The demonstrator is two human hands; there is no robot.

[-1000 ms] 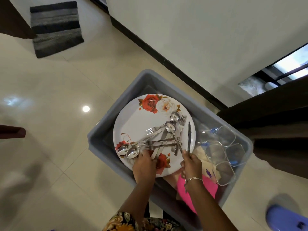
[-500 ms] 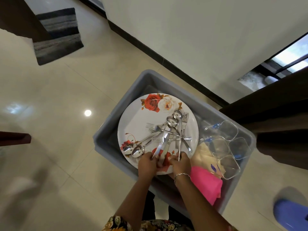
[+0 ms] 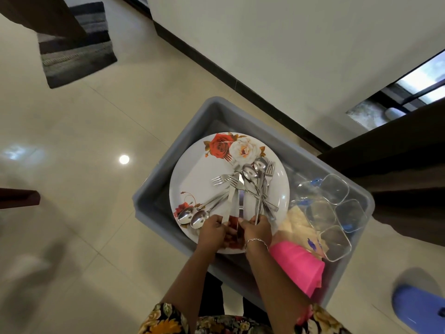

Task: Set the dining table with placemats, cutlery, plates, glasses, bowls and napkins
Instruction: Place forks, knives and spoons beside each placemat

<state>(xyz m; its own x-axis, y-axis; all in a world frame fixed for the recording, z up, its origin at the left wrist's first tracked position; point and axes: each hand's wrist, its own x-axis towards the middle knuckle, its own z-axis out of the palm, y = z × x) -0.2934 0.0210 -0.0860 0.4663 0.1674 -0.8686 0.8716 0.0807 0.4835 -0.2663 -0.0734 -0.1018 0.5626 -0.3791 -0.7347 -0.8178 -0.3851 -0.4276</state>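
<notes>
Since a second ago the right hand [image 3: 257, 229] has come in from the plate's right side to sit just beside the left hand [image 3: 212, 231] at the near rim. The cutlery [image 3: 258, 186] has been drawn into a tighter bunch, most handles pointing toward the person. Both hands have fingers curled round cutlery handles — how many pieces each holds cannot be told, since the knuckles cover the handle ends and the near rim of the plate [image 3: 199, 174]. What lies beneath the plate is hidden. The forearms [image 3: 192, 280] cover much of the near wall of the grey tub [image 3: 154, 191].

Inside the tub, the flowered plate fills the left part, carrying spoons [image 3: 192, 216], forks [image 3: 224, 180] and knives [image 3: 237, 201]. In the right part stand clear square containers [image 3: 334, 189], their blue marks too blurred to read, with a beige cloth [image 3: 297, 220] and a pink napkin [image 3: 296, 266] beside them. At the lower right a blue object [image 3: 419, 307] is cut off by the frame edge — it cannot be identified.
</notes>
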